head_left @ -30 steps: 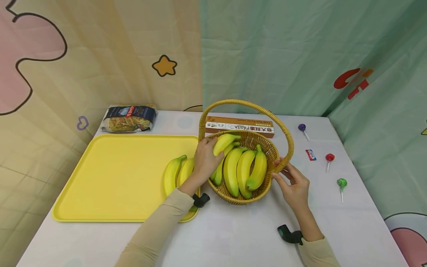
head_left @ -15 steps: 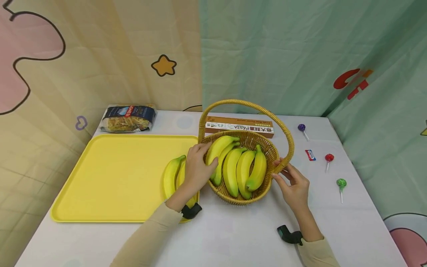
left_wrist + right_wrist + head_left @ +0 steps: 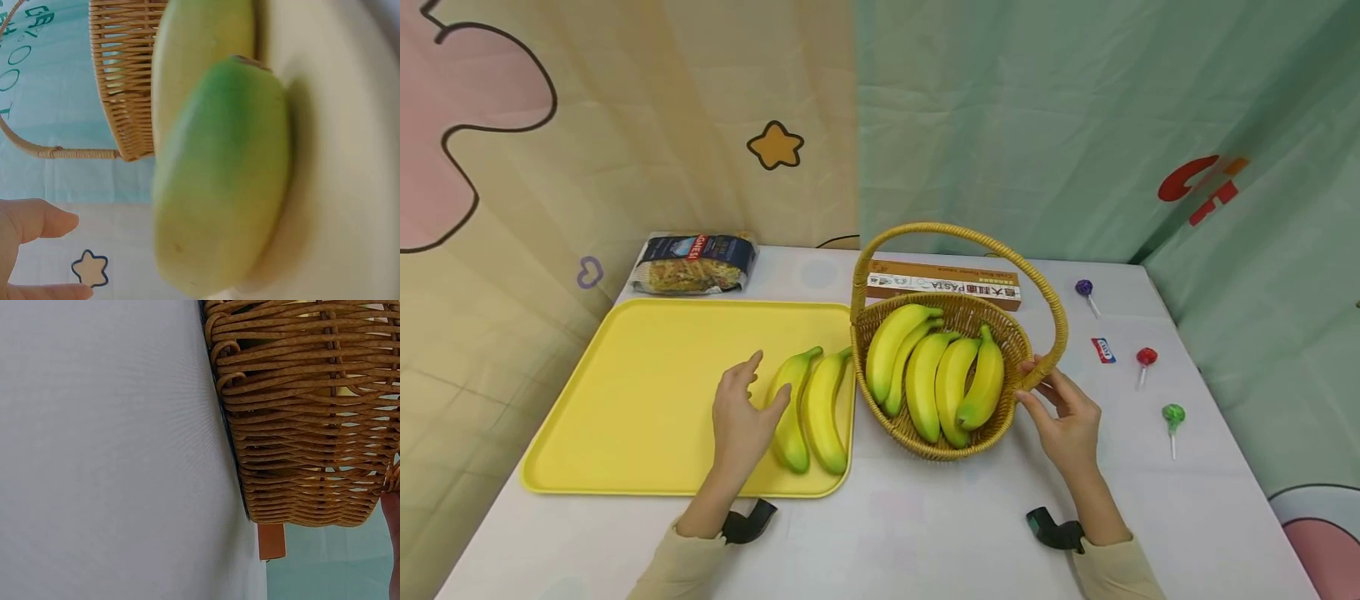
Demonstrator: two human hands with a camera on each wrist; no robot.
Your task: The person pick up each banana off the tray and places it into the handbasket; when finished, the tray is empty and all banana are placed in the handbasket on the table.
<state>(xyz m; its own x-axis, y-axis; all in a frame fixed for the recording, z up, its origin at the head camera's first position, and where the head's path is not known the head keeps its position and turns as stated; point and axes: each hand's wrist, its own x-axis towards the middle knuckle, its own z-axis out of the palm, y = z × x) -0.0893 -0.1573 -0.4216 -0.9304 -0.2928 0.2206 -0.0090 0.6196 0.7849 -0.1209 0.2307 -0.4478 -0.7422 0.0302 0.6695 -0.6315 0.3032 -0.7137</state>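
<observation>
The left hand [image 3: 741, 417] is hovering over the yellow tray [image 3: 647, 392], its grip open with fingers spread and relaxed, the thumb lying just beside or touching the nearer of the two bananas on the tray [image 3: 808, 408]. Those two are lying side by side at the tray's 4 o'clock corner, stems pointing toward 1 o'clock. In the left wrist view one of them is filling the frame, blurred, with its green tip turned to the camera and fingertips [image 3: 37, 222] showing at the lower left.

The right hand [image 3: 1063, 417] is resting at the 3 o'clock side of the wicker basket [image 3: 1000, 433], its fingers curling around the base of the basket handle [image 3: 962, 237] where it is meeting the rim, so that grip is closed on the handle. The bunch of bananas in the basket [image 3: 932, 375] is lying with stems toward 12 o'clock.

The basket is standing on the white counter [image 3: 925, 533], just beside the tray's 3 o'clock edge. Beyond it at 12 o'clock a pasta box [image 3: 943, 285] is lying flat. A bag of pasta [image 3: 694, 263] is sitting past the tray's far edge. Three lollipops [image 3: 1145, 358] and a small wrapped sweet [image 3: 1102, 349] are lying at the counter's 3 o'clock side.
</observation>
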